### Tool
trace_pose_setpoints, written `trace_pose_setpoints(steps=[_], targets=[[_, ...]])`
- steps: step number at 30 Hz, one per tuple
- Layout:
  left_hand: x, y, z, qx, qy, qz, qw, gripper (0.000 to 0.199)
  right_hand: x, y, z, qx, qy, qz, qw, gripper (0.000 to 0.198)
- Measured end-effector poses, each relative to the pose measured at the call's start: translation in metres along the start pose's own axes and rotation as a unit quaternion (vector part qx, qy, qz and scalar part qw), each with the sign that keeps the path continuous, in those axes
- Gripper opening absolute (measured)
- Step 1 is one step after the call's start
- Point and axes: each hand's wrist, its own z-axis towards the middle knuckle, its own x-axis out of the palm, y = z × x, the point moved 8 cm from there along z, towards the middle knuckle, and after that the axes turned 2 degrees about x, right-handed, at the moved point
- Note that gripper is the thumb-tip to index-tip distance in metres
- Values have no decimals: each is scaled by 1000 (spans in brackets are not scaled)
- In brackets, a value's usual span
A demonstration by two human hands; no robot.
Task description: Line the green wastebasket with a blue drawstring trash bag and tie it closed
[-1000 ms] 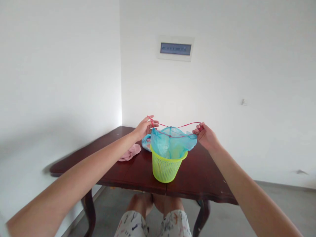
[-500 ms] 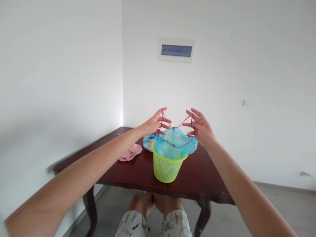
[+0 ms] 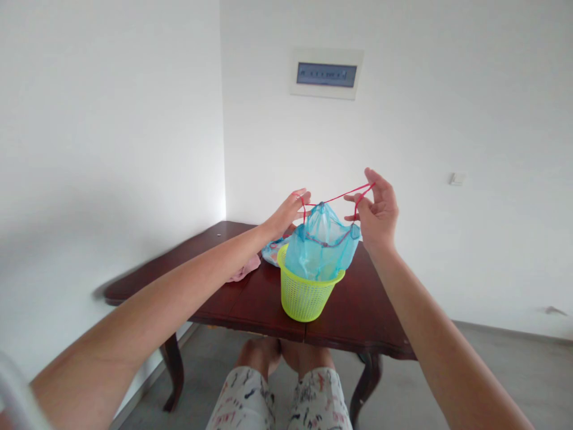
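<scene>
A translucent blue drawstring garbage bag (image 3: pixel 320 254) rises out of a yellow-green perforated plastic basket (image 3: pixel 307 298), its lower part inside the rim. Its red drawstring (image 3: pixel 347 194) is stretched between my hands above the bag's mouth. On the left, my left hand (image 3: pixel 293 209) has a loop of the string hooked over its fingers. My right hand (image 3: pixel 378 206), higher up, holds the other loop on its bent fingers, thumb and index apart. The bag's mouth is gathered in folds along the string.
The basket stands near the front edge of a dark red wooden table (image 3: pixel 255 307). Behind it to the left lie a blue plastic bundle (image 3: pixel 271 254) and a pink cloth (image 3: pixel 245 270), partly hidden by my left arm. White walls meet behind the table.
Both loops have been pulled, my right hand going up and to the right. The bag has risen higher out of the basket and its mouth has drawn narrower.
</scene>
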Motion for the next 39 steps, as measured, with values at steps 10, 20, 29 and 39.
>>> trace_pose_setpoints(steps=[10, 20, 29, 39], targets=[[7, 8, -4, 23, 36, -41, 998, 84, -11, -21, 0, 29, -91, -61, 994, 78], [6, -14, -8, -18, 19, 128, 991, 68, 9, -15, -11, 64, 0, -75, 995, 50], [8, -92, -16, 122, -15, 227, 966, 51, 18, 1, 5, 140, 110, -2, 984, 17], [52, -99, -25, 131, 87, 95, 983, 75, 28, 37, 26, 95, 148, -79, 981, 13]])
